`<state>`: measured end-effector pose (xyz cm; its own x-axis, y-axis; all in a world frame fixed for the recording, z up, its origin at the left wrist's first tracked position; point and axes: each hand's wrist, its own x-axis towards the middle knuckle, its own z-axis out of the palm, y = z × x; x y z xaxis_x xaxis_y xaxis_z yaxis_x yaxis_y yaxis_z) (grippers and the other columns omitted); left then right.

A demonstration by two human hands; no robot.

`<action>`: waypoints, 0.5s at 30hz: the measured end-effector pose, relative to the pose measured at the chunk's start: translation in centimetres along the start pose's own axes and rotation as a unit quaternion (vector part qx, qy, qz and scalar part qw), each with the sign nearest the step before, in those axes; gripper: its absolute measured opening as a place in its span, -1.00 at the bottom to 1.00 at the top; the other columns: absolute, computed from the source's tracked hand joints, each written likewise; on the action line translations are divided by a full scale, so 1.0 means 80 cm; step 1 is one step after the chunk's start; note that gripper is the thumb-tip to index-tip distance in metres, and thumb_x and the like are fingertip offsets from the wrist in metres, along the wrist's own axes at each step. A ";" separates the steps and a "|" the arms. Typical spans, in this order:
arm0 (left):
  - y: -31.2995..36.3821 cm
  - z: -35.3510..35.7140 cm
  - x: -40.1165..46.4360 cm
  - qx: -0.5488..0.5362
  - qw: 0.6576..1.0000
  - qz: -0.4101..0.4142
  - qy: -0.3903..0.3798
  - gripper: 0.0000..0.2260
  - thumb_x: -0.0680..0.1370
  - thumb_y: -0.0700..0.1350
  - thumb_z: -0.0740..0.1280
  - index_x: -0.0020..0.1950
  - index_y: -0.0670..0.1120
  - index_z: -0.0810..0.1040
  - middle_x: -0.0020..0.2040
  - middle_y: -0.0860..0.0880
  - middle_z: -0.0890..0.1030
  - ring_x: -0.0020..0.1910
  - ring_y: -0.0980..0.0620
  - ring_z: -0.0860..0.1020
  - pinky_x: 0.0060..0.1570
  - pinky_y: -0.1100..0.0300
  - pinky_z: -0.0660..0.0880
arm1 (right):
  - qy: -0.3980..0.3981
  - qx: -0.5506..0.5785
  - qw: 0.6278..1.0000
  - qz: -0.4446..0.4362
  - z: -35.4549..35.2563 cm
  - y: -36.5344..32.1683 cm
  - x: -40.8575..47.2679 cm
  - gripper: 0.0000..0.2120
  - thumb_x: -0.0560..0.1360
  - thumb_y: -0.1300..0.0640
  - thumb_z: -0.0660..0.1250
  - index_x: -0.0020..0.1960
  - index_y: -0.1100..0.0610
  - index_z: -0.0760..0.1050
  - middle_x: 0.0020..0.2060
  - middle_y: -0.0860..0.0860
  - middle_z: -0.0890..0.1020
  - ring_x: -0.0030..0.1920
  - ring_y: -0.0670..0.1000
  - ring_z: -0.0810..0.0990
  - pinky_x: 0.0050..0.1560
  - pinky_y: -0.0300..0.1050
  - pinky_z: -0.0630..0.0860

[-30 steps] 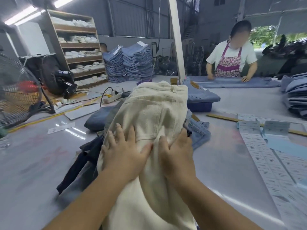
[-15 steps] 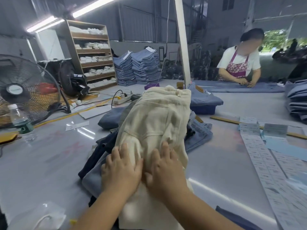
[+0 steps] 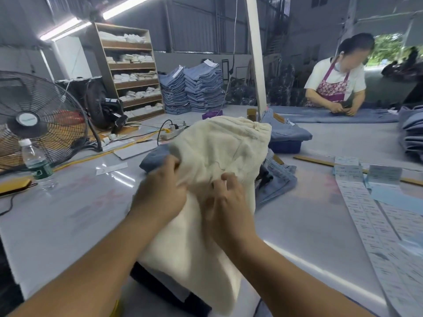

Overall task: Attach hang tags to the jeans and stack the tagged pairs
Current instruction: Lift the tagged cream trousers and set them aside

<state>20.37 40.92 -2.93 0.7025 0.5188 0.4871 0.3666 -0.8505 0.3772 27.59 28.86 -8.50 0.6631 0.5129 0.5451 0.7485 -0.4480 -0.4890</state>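
I have the cream jeans bunched up in front of me on the grey table, and everything else I place from them. My left hand grips a fold of the cream cloth at its left edge, fingers curled into the fabric. My right hand is just beside it, fingertips bent and pinching a wrinkle near the middle of the garment; the two hands are close but not touching. The lower part of the jeans hangs toward me over something dark at the table edge. Under and behind the cream pair lie blue jeans, spilling out to the right, with another blue fold showing at the left past my left hand. To the right of the cream jeans, long strips of printed tags run along the table. Beyond their top edge a blue bin carries folded denim. Far to the left stand a water bottle and a fan. Behind the jeans, well apart, rise stacks of folded blue jeans, and off to the right a person in an apron works over denim.
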 end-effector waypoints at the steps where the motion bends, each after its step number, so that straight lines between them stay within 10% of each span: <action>1: 0.000 -0.011 0.014 -0.040 0.999 -0.003 0.034 -0.65 0.48 -0.10 0.43 0.21 -0.03 0.40 0.09 -0.16 0.60 0.05 -0.26 0.55 -0.12 0.04 0.40 | 0.031 0.019 0.999 -0.010 -0.001 -0.004 0.005 -0.79 0.51 0.29 0.22 0.14 0.23 0.44 0.30 0.18 0.36 0.24 0.24 0.39 0.17 0.03 0.43; 4: -0.015 -0.037 0.055 -0.091 0.991 -0.011 0.099 -0.61 0.40 -0.05 0.51 0.14 0.03 0.42 0.05 -0.12 0.60 0.00 -0.22 0.56 -0.16 0.11 0.32 | 0.052 0.021 0.998 -0.034 0.001 -0.017 0.018 -0.72 0.49 0.27 0.20 0.20 0.17 0.43 0.29 0.16 0.36 0.19 0.25 0.39 0.05 0.10 0.49; 9: -0.052 0.041 0.016 0.134 0.977 -0.136 -0.100 -0.46 0.58 0.16 0.22 0.45 -0.10 0.21 0.40 -0.23 0.31 0.37 -0.28 0.32 0.27 -0.10 0.35 | -0.091 -0.168 0.981 -0.041 0.025 0.003 0.011 -0.65 0.52 0.17 0.17 0.30 0.06 0.39 0.35 0.07 0.31 0.27 0.20 0.31 0.18 0.10 0.35; 15: -0.065 0.103 -0.035 0.174 0.981 -0.027 -0.080 -0.27 0.60 0.27 0.02 0.62 -0.12 -0.10 0.63 -0.14 -0.02 0.60 -0.14 -0.03 0.54 -0.12 -0.02 | -0.117 -0.209 0.970 -0.028 0.031 0.022 -0.013 -0.47 0.53 0.06 0.17 0.51 0.03 0.26 0.55 0.09 0.18 0.44 0.21 0.23 0.51 0.22 0.05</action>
<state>21.53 43.15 -12.72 0.7528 0.5672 0.3341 0.5723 -0.8147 0.0935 28.24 29.38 -11.65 0.6378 0.6755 0.3700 0.7532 -0.6474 -0.1163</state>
